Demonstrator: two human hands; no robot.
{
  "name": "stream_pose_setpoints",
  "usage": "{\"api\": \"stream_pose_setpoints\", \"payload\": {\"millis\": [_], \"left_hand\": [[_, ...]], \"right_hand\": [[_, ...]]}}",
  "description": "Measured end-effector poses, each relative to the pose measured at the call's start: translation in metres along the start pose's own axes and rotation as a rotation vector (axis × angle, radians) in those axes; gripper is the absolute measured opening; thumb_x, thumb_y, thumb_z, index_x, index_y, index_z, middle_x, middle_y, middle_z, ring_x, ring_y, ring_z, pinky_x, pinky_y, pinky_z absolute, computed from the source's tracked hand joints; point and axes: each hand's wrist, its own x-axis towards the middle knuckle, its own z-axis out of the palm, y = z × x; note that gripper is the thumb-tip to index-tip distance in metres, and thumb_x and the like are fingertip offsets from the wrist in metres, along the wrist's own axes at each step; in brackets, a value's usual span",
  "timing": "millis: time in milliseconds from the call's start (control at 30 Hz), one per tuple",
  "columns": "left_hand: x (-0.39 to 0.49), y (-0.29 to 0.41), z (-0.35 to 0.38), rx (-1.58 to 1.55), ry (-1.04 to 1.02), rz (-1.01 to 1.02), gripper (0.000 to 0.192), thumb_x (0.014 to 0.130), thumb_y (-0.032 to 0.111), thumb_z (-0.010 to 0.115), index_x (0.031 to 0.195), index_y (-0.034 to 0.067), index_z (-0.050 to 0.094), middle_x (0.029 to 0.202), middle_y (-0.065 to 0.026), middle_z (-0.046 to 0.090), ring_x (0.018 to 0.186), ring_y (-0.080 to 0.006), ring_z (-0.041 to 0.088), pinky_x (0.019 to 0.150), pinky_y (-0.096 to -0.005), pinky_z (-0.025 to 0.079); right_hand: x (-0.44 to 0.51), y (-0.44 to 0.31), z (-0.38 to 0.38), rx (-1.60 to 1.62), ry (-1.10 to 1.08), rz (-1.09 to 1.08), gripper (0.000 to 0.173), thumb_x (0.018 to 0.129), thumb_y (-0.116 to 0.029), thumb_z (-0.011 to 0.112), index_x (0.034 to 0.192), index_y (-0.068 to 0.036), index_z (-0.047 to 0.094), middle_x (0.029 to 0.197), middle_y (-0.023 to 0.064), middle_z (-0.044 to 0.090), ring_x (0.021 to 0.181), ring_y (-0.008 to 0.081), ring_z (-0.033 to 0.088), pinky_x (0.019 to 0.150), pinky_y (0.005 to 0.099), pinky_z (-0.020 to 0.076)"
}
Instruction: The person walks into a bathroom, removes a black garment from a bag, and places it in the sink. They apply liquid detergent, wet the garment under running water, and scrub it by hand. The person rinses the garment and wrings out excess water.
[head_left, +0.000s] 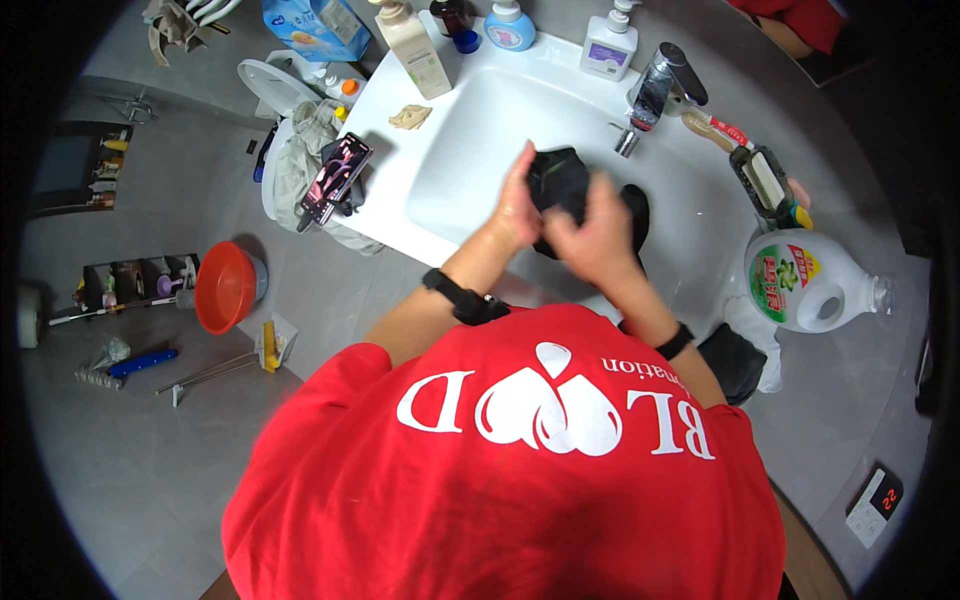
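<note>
A bunched black cloth hangs over the white washbasin, held between my two hands. My left hand grips its left side, with the fingers pointing up. On the other side is my right hand, blurred by motion, its thumb and fingers over the cloth's right edge. Another dark fabric part shows just right of the right hand; I cannot tell whether it joins the held cloth. To the upper right of my hands is the metal faucet.
Pump bottles line the basin's back edge. A lit phone stands on the left counter, near a beige crumpled piece. At right are brushes, a large detergent jug and dark fabric. A red basin sits lower left.
</note>
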Motion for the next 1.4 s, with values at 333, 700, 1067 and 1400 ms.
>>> {"api": "stream_pose_setpoints", "payload": {"millis": [333, 700, 1067, 1400], "left_hand": [[0.024, -0.034, 0.024, 0.253, 0.771, 0.167, 0.037, 0.094, 0.043, 0.045, 0.093, 0.009, 0.060, 0.087, -0.0075, 0.064, 0.079, -0.0221, 0.062, 0.074, -0.0368, 0.051], [0.023, -0.029, 0.002, 0.282, 0.662, 0.175, 0.031, 0.093, 0.036, 0.051, 0.097, 0.007, 0.061, 0.087, -0.0080, 0.063, 0.076, -0.0221, 0.060, 0.072, -0.0355, 0.051], [-0.007, -0.006, 0.047, 0.730, 0.547, -0.045, 0.051, 0.083, 0.039, 0.070, 0.119, 0.004, 0.057, 0.107, -0.0085, 0.064, 0.094, -0.0192, 0.062, 0.086, -0.0330, 0.050], [-0.069, 0.026, 0.077, 0.907, 0.382, -0.331, 0.037, 0.070, 0.008, 0.073, 0.105, -0.002, 0.065, 0.094, -0.0058, 0.068, 0.083, -0.0142, 0.063, 0.081, -0.0269, 0.050]], "right_hand": [[0.019, 0.034, 0.026, -0.032, 0.005, 0.087, 0.037, 0.085, -0.037, 0.064, 0.076, -0.002, 0.054, 0.067, 0.0247, 0.057, 0.069, 0.0466, 0.057, 0.058, 0.0480, 0.0461], [0.029, 0.037, 0.033, -0.017, 0.011, 0.255, 0.041, 0.090, -0.042, 0.051, 0.088, -0.002, 0.063, 0.078, 0.0271, 0.063, 0.077, 0.0462, 0.061, 0.071, 0.0495, 0.0489], [0.043, 0.058, -0.010, -0.168, -0.103, 0.053, 0.046, 0.089, -0.049, 0.053, 0.093, -0.005, 0.063, 0.099, 0.0194, 0.062, 0.092, 0.0384, 0.060, 0.079, 0.0459, 0.0475], [0.131, 0.160, -0.110, -0.852, 0.204, -0.333, 0.050, 0.076, -0.009, 0.064, 0.124, -0.021, 0.057, 0.113, 0.0098, 0.062, 0.094, 0.0314, 0.062, 0.084, 0.0410, 0.0503]]}}
